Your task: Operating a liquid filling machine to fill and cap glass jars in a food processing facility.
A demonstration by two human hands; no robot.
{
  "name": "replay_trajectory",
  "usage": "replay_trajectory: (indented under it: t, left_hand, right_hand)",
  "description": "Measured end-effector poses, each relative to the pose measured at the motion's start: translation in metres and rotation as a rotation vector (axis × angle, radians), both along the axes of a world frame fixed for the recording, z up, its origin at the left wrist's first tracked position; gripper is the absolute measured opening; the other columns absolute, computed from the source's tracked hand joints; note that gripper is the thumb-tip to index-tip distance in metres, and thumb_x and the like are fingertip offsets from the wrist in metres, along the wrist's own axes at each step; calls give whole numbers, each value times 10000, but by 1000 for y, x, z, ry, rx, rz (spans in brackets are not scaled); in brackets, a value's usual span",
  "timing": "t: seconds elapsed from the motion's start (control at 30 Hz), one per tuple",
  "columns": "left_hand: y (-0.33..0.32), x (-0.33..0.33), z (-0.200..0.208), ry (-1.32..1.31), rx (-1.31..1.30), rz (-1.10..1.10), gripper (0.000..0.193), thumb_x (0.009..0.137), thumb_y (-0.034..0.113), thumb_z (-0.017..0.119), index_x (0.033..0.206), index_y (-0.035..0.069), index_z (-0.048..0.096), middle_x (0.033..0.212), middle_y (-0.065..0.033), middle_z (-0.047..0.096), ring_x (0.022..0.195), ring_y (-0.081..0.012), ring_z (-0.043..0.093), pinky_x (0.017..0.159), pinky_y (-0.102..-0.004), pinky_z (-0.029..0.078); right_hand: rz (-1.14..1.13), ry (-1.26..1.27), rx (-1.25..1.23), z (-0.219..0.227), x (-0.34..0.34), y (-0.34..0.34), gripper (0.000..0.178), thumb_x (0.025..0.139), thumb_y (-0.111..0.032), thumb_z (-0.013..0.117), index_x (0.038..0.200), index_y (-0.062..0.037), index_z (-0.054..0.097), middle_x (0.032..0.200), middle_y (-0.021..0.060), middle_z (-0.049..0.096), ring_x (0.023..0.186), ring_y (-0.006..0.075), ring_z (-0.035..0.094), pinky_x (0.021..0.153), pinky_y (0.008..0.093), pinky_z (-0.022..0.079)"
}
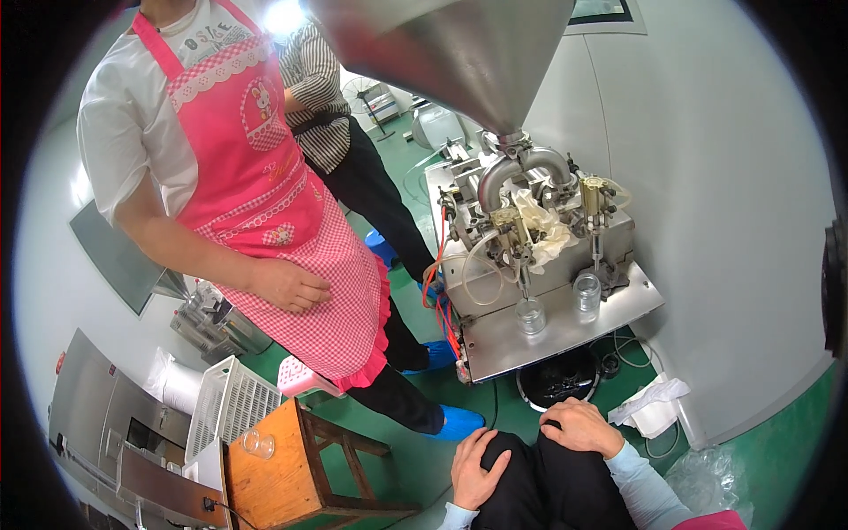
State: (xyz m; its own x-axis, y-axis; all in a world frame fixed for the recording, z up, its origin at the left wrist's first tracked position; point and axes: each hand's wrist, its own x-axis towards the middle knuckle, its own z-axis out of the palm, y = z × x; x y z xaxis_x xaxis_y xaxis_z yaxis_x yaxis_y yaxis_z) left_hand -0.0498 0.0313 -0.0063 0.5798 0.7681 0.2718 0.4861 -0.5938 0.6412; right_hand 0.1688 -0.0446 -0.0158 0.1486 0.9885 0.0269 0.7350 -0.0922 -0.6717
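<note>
My left hand (477,468) lies on my left knee, its fingers apart and nothing held. Over the other knee rests my right hand (583,427), also without anything in it, its fingers draped loosely on the black trousers (552,481). Beyond my knees stands a steel filling machine (552,278) with two nozzles. Two clear glass jars stand on its tray (490,340): the left jar (530,316) below one nozzle, the right jar (586,296) near the other. A big steel cone hopper (450,53) sits above, joined by a curved pipe (530,168).
At left stands a person in a pink apron (256,185), another in a striped shirt (315,97) behind. A wooden stool (274,468) bears clear glass jars; a white crate (231,402) is beside it. Under the tray sits a black-lined bin (558,378); plastic bags (707,477) lie right.
</note>
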Motion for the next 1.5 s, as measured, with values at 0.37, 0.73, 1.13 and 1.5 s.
replay_trajectory:
  t: [0.37, 0.73, 1.13, 1.5]
  left_hand:
    - [3, -1, -1, 17, 2, 32, 434, 822, 312, 694, 1187, 89, 618, 1275, -114, 560, 1169, -312, 508, 981, -386, 407]
    - [-3, -1, -9, 50, -33, -8, 479, 867, 366, 629, 1257, 100, 555, 1335, -123, 497, 1242, -322, 448, 1022, -424, 369]
    - [-4, 3, -13, 15, -51, 6, 480, 861, 341, 633, 1260, 89, 546, 1347, -134, 473, 1247, -329, 427, 1034, -432, 354]
    - [-6, 7, -13, -13, -73, 4, 488, 848, 327, 645, 1259, 84, 546, 1344, -141, 472, 1244, -331, 427, 1035, -429, 357]
  right_hand:
    - [6, 11, 25, 3, -1, 4, 264, 809, -250, 562, 966, -98, 709, 1031, 100, 676, 995, 311, 594, 902, 430, 457]
    - [-38, 40, 136, 4, -4, -2, 200, 775, -177, 571, 875, -53, 692, 920, 119, 679, 913, 326, 593, 836, 422, 463]
    - [-25, 33, 94, 12, -2, 1, 161, 793, -108, 572, 887, -21, 668, 949, 115, 664, 920, 317, 582, 836, 388, 452]
    - [-24, 35, 58, 13, 4, 0, 159, 802, -93, 562, 902, -13, 655, 963, 132, 658, 940, 328, 578, 857, 390, 446]
